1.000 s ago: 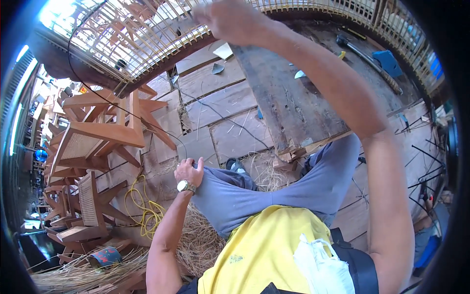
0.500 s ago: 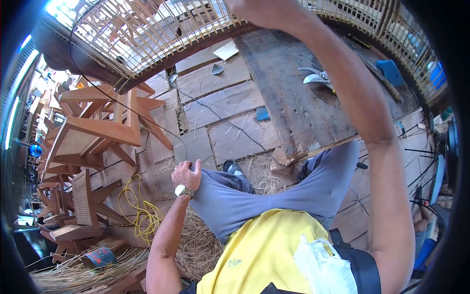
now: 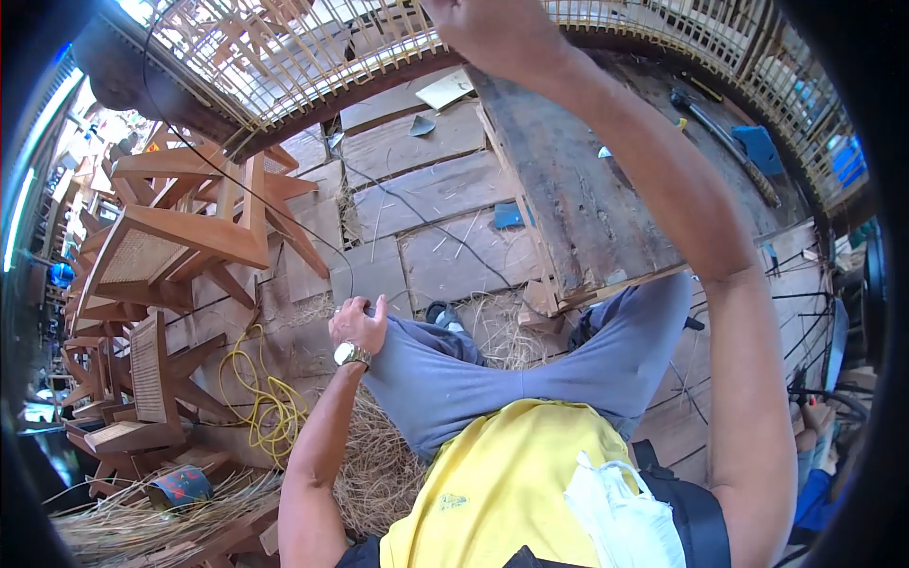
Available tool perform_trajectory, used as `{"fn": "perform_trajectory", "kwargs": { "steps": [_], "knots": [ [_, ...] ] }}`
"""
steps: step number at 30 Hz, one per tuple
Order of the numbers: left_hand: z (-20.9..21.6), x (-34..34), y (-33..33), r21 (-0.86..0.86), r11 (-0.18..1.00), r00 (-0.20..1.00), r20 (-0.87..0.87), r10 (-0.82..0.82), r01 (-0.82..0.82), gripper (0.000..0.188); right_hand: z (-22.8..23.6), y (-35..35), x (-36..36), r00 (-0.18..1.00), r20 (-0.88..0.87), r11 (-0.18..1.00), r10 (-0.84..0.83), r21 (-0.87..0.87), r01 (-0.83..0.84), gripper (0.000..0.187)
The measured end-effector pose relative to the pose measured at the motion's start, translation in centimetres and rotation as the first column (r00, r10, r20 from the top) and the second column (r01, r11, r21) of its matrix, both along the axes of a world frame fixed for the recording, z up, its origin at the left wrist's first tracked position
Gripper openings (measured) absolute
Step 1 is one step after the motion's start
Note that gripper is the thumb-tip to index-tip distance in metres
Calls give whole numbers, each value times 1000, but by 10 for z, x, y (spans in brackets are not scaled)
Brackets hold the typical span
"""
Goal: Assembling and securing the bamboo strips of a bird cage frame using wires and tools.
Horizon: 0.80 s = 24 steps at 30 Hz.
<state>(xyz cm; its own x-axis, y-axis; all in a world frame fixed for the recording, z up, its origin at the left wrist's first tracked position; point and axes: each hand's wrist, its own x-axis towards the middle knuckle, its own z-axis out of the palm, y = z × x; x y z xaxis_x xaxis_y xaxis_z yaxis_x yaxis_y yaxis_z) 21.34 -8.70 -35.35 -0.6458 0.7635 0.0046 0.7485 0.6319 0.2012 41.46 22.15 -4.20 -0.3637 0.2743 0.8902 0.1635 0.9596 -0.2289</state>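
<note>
My left hand (image 3: 358, 327), with a watch at the wrist, rests over my left knee; its thumb stands apart from the fingers. A thin dark strand (image 3: 275, 204) arcs down from the top left and ends near these fingers; whether they touch it is unclear. My right arm reaches forward to a dark wooden frame strung with pale cane strands (image 3: 312, 62), curving across the top. The right hand (image 3: 492, 28) is at the frame, its fingers cut off by the upper edge. Beneath that arm is a wooden board (image 3: 568, 189), where a shears tip (image 3: 605, 151) just shows.
A long-handled tool (image 3: 724, 142) and a blue piece (image 3: 757, 150) lie at the board's right. Wooden chairs with cane panels (image 3: 189, 237) crowd the left. A yellow cord (image 3: 270, 407) lies on the floor beside straw-like scraps (image 3: 379, 464). A dark cable (image 3: 426, 222) crosses the floor tiles.
My right hand has shifted a little left and up, and its forearm now covers most of the shears. The left hand stays on the knee. The view has shifted slightly.
</note>
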Motion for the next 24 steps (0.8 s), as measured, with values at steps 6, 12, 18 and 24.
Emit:
{"fn": "perform_trajectory", "kwargs": {
  "steps": [6, 12, 18, 24],
  "knots": [
    [-1, 0, -1, 14, 1000, 1000, 5, -2, 2, 47, 1, -15, 0, 867, 494, 997, 57, -69, -26, 17],
    [-1, 0, 2, 29, 1000, 1000, 9, -10, 9, 48, 26, -7, 15, 983, 173, 984, 53, -180, -22, 16],
    [-4, -1, -1, 53, 998, 1000, -18, -22, 23, 48, 8, 1, 10, 911, 411, 996, -19, 84, -17, 17],
    [-5, -4, -3, 49, 999, 1000, 6, -16, 15, 49, 25, 7, 46, 963, 265, 977, -55, -182, 107, 19]
  ]
}}
